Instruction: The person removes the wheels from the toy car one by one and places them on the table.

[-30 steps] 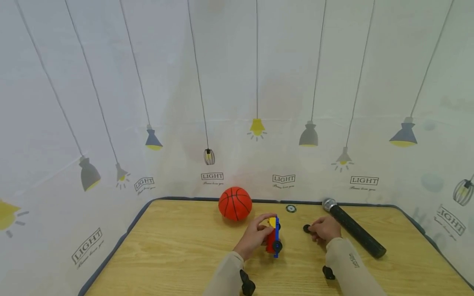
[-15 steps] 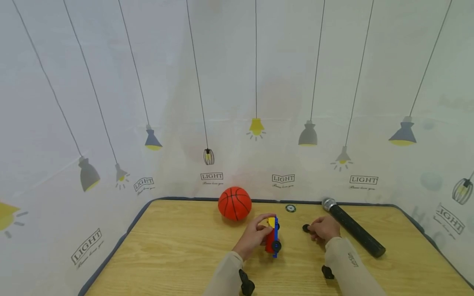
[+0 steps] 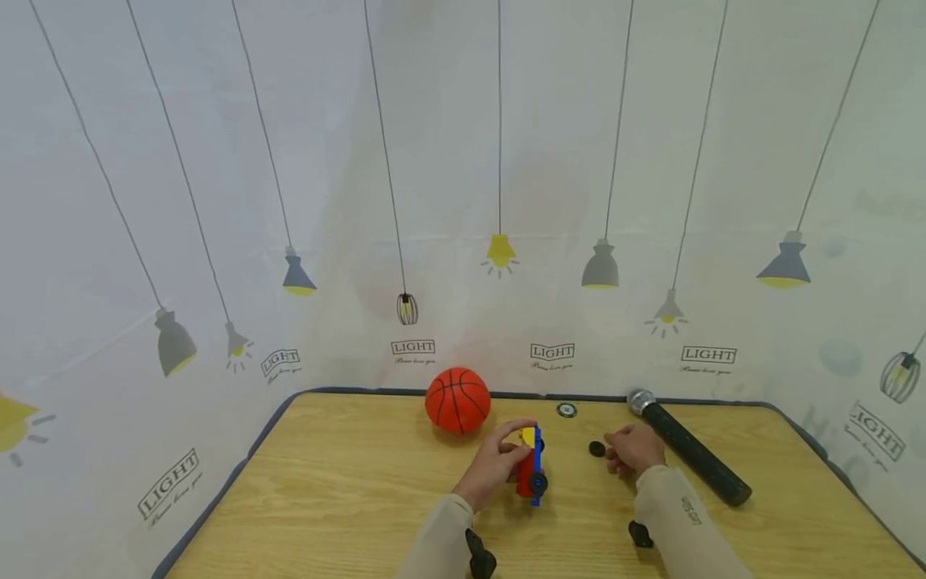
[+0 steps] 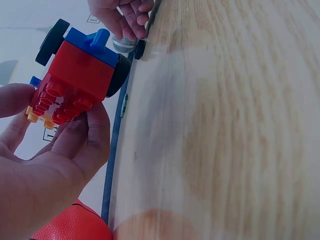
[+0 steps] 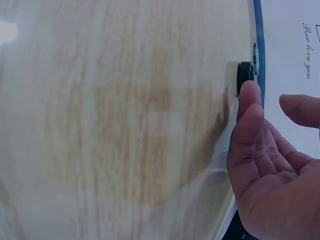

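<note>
My left hand (image 3: 492, 465) grips a toy car (image 3: 530, 466) of red, blue and yellow building blocks, tipped on its side above the table. In the left wrist view the thumb and fingers hold the car's studded red block (image 4: 82, 72), and black wheels (image 4: 52, 42) show on its blue base. A loose black wheel (image 3: 596, 449) lies flat on the table. Just right of it is my right hand (image 3: 635, 450), its thumb spread from the fingers and holding nothing. In the right wrist view the fingertips (image 5: 250, 92) are close to the wheel (image 5: 244, 76); whether they touch is unclear.
A small red basketball (image 3: 458, 400) sits at the back of the wooden table (image 3: 325, 498). Near the back edge lies a round chip (image 3: 567, 410). A black microphone (image 3: 694, 450) with a silver head lies right of my right hand. A lamp-printed sheet (image 3: 463, 161) surrounds the table.
My right hand has let go of the black wheel, its thumb and fingers parting slightly beside it. My left hand still holds the toy car in nearly the same place.
</note>
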Demonstrator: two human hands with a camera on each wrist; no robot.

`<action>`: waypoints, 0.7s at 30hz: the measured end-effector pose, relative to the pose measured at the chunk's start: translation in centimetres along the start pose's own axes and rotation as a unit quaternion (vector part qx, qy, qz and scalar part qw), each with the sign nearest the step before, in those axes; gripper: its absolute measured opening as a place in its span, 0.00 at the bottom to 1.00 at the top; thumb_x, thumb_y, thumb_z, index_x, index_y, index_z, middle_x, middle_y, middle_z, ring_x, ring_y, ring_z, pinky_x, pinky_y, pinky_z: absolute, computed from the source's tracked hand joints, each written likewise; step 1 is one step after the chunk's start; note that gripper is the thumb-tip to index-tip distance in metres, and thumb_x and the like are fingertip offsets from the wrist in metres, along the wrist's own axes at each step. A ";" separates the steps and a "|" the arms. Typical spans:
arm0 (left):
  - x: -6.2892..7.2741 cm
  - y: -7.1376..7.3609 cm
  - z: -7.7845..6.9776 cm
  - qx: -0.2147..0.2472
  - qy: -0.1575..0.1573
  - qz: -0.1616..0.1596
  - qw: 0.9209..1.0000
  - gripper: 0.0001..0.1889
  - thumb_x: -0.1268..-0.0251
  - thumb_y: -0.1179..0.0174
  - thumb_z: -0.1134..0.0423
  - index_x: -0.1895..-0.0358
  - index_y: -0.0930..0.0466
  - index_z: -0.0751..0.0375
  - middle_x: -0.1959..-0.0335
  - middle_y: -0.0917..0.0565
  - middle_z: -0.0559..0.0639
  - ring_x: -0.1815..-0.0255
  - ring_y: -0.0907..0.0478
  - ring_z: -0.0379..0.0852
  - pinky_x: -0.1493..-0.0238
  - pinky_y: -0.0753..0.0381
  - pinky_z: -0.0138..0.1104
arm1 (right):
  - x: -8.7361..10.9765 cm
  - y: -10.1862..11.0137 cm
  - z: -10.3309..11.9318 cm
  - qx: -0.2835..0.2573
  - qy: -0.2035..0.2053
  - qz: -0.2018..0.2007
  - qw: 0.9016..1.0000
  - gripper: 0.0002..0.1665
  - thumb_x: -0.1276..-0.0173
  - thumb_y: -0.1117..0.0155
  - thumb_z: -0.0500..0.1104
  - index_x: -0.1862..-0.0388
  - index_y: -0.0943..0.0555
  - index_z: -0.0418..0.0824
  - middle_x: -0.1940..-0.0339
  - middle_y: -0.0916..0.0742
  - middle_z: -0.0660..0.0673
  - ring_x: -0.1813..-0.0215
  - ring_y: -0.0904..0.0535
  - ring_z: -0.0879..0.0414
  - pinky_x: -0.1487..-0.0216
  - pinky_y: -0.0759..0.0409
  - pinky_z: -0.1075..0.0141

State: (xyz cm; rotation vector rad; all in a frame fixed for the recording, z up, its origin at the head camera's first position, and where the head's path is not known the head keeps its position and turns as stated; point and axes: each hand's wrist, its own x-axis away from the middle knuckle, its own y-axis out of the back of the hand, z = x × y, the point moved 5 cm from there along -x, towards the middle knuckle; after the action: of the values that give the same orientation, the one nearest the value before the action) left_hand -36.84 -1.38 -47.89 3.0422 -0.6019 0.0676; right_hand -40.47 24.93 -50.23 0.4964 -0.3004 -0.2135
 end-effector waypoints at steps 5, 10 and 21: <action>-0.1 0.0 0.0 0.002 0.000 -0.004 1.000 0.21 0.22 0.48 0.63 0.32 0.27 0.43 0.52 0.16 0.57 0.60 0.14 0.45 0.54 0.14 0.40 | 0.4 0.3 0.3 0.014 0.019 -0.003 1.000 0.20 0.27 0.43 0.42 0.47 0.25 0.25 0.76 0.12 0.43 0.79 0.17 0.59 0.76 0.18 0.67; -0.2 -0.1 0.1 0.004 -0.002 -0.005 1.000 0.21 0.22 0.48 0.63 0.31 0.27 0.43 0.53 0.16 0.56 0.61 0.15 0.45 0.54 0.14 0.40 | 0.8 0.8 0.8 0.021 0.038 0.005 0.999 0.21 0.27 0.42 0.43 0.47 0.24 0.25 0.73 0.12 0.42 0.77 0.17 0.58 0.73 0.17 0.65; -0.4 0.3 0.5 0.014 -0.009 -0.012 1.000 0.21 0.22 0.47 0.62 0.30 0.28 0.43 0.53 0.17 0.56 0.61 0.16 0.44 0.54 0.14 0.40 | 2.8 0.3 3.7 0.005 0.102 0.057 0.993 0.19 0.26 0.41 0.44 0.47 0.20 0.29 0.63 0.11 0.38 0.71 0.16 0.56 0.69 0.17 0.63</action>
State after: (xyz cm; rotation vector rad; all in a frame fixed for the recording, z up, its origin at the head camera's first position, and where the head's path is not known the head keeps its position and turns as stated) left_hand -37.29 -1.53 -48.38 3.0806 -0.5700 0.0485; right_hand -39.11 22.81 -46.31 0.5045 -0.1296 -0.0498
